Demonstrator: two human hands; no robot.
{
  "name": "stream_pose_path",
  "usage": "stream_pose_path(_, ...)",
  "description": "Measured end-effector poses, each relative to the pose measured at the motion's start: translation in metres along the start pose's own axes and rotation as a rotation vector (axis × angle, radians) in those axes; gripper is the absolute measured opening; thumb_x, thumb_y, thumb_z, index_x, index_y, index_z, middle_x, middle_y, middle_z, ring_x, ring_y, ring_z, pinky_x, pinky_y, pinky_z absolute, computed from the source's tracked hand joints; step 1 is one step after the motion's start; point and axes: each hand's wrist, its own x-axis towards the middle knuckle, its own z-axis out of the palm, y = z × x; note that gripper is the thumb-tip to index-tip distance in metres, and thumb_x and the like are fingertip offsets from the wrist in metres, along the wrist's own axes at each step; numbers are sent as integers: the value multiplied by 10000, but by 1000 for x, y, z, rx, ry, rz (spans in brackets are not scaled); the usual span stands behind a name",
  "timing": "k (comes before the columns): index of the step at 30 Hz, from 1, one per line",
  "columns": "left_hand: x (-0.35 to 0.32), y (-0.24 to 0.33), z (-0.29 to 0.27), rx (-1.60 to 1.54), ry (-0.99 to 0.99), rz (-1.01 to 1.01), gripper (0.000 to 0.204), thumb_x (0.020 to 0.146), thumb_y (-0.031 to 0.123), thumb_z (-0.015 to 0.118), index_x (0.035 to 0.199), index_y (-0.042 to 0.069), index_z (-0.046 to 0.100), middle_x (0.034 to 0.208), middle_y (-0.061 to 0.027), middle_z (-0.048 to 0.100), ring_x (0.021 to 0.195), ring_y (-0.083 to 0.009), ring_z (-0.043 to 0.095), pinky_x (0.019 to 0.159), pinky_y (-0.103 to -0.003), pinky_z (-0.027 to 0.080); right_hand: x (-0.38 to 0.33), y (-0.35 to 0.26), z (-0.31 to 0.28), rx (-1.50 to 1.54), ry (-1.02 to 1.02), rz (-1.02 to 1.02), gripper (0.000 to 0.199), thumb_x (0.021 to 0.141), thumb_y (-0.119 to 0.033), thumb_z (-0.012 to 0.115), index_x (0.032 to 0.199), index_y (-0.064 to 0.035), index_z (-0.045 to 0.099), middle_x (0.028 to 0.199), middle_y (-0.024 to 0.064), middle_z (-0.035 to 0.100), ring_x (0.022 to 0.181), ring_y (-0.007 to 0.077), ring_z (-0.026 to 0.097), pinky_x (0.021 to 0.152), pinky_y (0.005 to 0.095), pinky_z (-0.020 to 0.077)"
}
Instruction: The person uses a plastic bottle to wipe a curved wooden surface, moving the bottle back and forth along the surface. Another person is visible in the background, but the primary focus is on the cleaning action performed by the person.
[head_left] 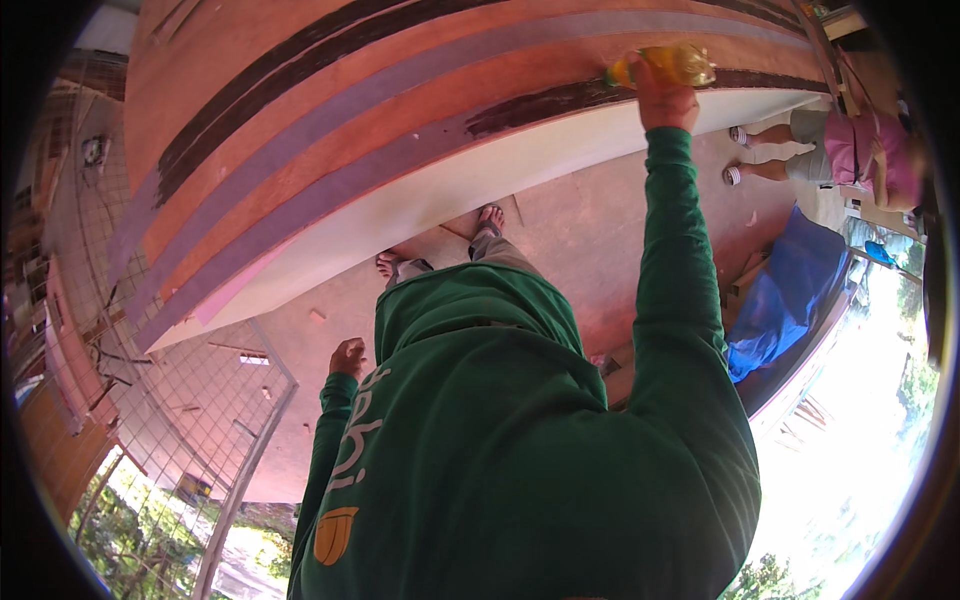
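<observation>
My right hand (668, 105) reaches far out, its fingers wrapped round a clear plastic bottle (690, 65) with a yellowish look and a green and yellow part at its left end. The bottle lies sideways in my grip, over the dark band of a large striped surface (420, 105) in orange, purple and dark brown. Whether it touches that surface I cannot tell. Down at my left side hangs my left hand (348, 357), fingers curled, with nothing seen in them.
A pale band (430, 205) runs below the stripes, near my feet. A person (840, 150) in a pink top stands at the right. Blue sheeting (790, 290) hangs over something at my right. Wire mesh (200, 400) with a metal post stands at my left.
</observation>
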Motion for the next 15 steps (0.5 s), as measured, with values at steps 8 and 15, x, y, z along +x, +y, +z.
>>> stream_pose_path(8,3,-2,-1,-49,-22,-56,268,1003,149,619,1236,22,655,1131,-120,700,979,-226,700,846,-371,630,-48,-21,2,297,-104,15,424,865,-371,844,1069,-14,740,1016,52,768,916,152,706,850,313,558)
stream_pose_path(15,13,3,-10,-139,68,-53,267,992,141,639,1225,16,665,1114,-122,714,970,-224,703,815,-364,626,-82,-67,16,188,-155,35,473,838,-371,876,1137,-33,734,1084,78,766,991,188,712,932,333,544)
